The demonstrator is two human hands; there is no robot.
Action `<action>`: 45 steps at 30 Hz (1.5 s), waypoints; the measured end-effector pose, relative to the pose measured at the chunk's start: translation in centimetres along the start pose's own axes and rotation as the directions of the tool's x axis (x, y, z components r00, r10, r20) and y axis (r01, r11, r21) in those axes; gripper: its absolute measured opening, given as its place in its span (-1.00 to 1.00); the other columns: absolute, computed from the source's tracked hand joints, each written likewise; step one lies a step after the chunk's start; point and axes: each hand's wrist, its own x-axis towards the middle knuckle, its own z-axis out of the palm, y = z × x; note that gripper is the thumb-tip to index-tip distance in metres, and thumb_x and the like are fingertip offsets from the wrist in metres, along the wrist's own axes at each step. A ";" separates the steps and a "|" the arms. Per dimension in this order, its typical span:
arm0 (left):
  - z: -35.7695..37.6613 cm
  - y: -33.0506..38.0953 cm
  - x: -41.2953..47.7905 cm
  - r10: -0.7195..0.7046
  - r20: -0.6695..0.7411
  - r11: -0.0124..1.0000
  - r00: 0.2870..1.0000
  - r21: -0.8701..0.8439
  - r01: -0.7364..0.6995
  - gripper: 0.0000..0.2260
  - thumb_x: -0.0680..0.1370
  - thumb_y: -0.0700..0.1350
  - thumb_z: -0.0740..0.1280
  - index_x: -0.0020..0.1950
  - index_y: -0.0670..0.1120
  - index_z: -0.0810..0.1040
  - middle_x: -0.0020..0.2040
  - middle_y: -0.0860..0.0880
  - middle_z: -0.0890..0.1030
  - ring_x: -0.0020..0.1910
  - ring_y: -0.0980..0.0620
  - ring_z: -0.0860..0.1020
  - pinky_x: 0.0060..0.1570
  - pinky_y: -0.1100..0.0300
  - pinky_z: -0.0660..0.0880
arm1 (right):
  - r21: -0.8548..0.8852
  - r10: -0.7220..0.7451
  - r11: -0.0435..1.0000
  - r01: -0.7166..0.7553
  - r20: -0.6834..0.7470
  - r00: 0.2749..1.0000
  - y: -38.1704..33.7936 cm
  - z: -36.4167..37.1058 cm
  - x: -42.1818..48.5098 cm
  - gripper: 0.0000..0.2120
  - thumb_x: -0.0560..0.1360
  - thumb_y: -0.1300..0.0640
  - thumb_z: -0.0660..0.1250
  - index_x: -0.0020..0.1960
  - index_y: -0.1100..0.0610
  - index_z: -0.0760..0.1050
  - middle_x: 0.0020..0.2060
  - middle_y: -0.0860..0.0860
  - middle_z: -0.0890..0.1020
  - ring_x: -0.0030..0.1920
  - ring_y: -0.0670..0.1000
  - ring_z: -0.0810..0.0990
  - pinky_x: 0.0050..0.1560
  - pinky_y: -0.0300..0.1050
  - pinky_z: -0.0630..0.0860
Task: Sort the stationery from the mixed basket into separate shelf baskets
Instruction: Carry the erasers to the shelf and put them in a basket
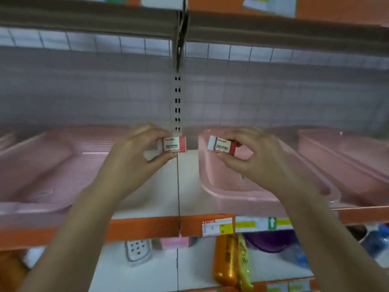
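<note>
We pinch left 2B eraser (175,144) w/ left hand (134,150) over bare shelf (162,197); right 2B eraser (222,145) w/ right hand (261,159) over pink basket (212,189). Risk: left one drops btwn baskets.

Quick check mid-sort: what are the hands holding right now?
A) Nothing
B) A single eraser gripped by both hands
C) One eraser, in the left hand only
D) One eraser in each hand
D: the left hand pinches the left eraser and the right hand pinches the right eraser, with a gap between the two.
</note>
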 end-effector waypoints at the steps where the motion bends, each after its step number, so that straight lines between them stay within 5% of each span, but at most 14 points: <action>1: -0.7 -0.2 -0.5 -0.023 0.006 1.000 1.000 0.015 0.023 -0.70 0.37 -0.06 0.41 0.02 -0.21 0.61 -0.07 0.04 0.53 -0.08 0.17 0.45 -0.04 0.65 0.22 | 0.023 -0.006 1.000 0.006 0.009 1.000 -0.5 0.4 0.3 -0.68 0.36 -0.02 0.33 -0.01 0.16 0.63 -0.10 0.01 0.67 -0.07 0.05 0.60 -0.05 -0.12 0.45; 6: -4.0 -1.6 -2.2 -0.074 0.001 0.994 0.997 0.087 0.074 -0.60 0.38 0.09 0.36 0.00 -0.20 0.61 -0.09 0.00 0.58 -0.10 0.15 0.47 -0.03 0.63 0.21 | 0.089 -0.068 0.994 0.062 0.063 0.996 -3.4 2.7 2.1 -0.65 0.37 -0.10 0.30 -0.02 0.13 0.62 -0.16 -0.02 0.65 -0.15 0.01 0.56 -0.13 -0.12 0.43; 11: -7.5 -5.1 -2.8 -0.093 -0.016 0.995 0.996 0.042 0.093 -0.67 0.33 -0.01 0.42 0.02 -0.13 0.61 -0.12 0.15 0.54 -0.13 0.43 0.46 -0.07 0.61 0.29 | 0.129 -0.048 0.991 0.032 0.122 0.991 -6.9 5.7 4.7 -0.72 0.41 -0.07 0.33 0.03 0.05 0.59 -0.14 -0.10 0.59 -0.09 -0.04 0.50 -0.07 -0.06 0.45; 18: -12.9 -14.0 -2.0 -0.140 0.106 0.976 0.985 0.183 0.119 -0.69 0.36 -0.10 0.50 0.07 -0.12 0.62 -0.08 0.13 0.56 -0.11 0.14 0.51 -0.12 0.65 0.25 | 0.119 -0.033 0.993 0.009 0.196 0.980 -11.9 12.2 10.3 -0.79 0.44 0.02 0.39 0.02 0.09 0.59 -0.16 -0.10 0.58 -0.12 -0.08 0.49 -0.10 -0.14 0.41; 24: -15.5 -21.3 -1.8 -0.205 0.095 0.965 0.974 0.184 0.185 -0.71 0.39 -0.11 0.47 0.10 -0.09 0.60 -0.18 0.28 0.47 -0.15 0.13 0.44 -0.17 0.62 0.26 | 0.086 -0.004 0.996 -0.023 0.305 0.952 -15.1 19.9 15.9 -0.78 0.40 0.00 0.42 0.01 0.05 0.60 -0.19 -0.05 0.61 -0.15 -0.01 0.55 -0.09 -0.06 0.51; 33: -15.4 -30.2 -2.2 -0.324 0.247 0.928 0.913 0.269 0.257 -0.68 0.40 -0.11 0.48 0.12 -0.14 0.61 0.05 -0.04 0.62 -0.05 0.06 0.50 -0.21 0.35 0.26 | -0.058 0.066 0.998 -0.041 0.577 0.814 -18.0 29.9 22.7 -0.75 0.39 0.05 0.44 -0.01 0.17 0.62 -0.17 0.04 0.61 -0.18 -0.01 0.50 -0.27 -0.19 0.37; 41: -14.6 -32.3 -3.1 -0.444 0.269 0.869 0.855 0.360 0.339 -0.72 0.41 -0.08 0.47 0.04 -0.19 0.60 -0.11 -0.08 0.58 -0.13 0.01 0.47 -0.30 0.23 0.16 | -0.289 0.228 0.957 -0.011 0.728 0.647 -17.8 34.6 22.8 -0.69 0.45 0.01 0.40 0.08 0.19 0.59 -0.13 0.04 0.56 -0.13 0.02 0.49 -0.15 -0.18 0.37; 45: -14.8 -32.4 -3.2 -0.444 0.278 0.873 0.852 0.346 0.342 -0.74 0.41 -0.09 0.47 0.01 -0.20 0.61 -0.19 -0.03 0.49 -0.18 0.05 0.41 -0.41 0.21 0.18 | -0.358 0.285 0.934 0.001 0.744 0.604 -18.4 35.9 22.6 -0.64 0.49 0.03 0.36 0.21 0.20 0.51 0.06 0.05 0.58 -0.09 0.02 0.47 -0.19 -0.22 0.35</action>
